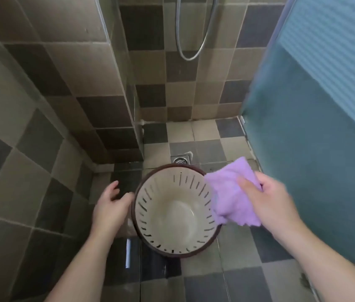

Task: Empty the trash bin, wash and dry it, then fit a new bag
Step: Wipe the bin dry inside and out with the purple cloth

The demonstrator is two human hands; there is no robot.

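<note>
A round trash bin (pixel 172 216) stands upright on the tiled floor, seen from above. It is cream inside with slits around its wall and a dark brown rim, and it holds nothing. My left hand (pixel 112 205) hovers just left of the rim, fingers apart, thumb close to the rim or touching it. My right hand (pixel 268 201) grips a purple cloth (pixel 228 192) that drapes over the bin's right rim.
A floor drain (pixel 180 160) lies just beyond the bin. A glass shower partition (pixel 126 83) rises at the left, a shower hose (pixel 194 33) hangs on the back wall, and a teal towel (pixel 316 149) hangs close at the right.
</note>
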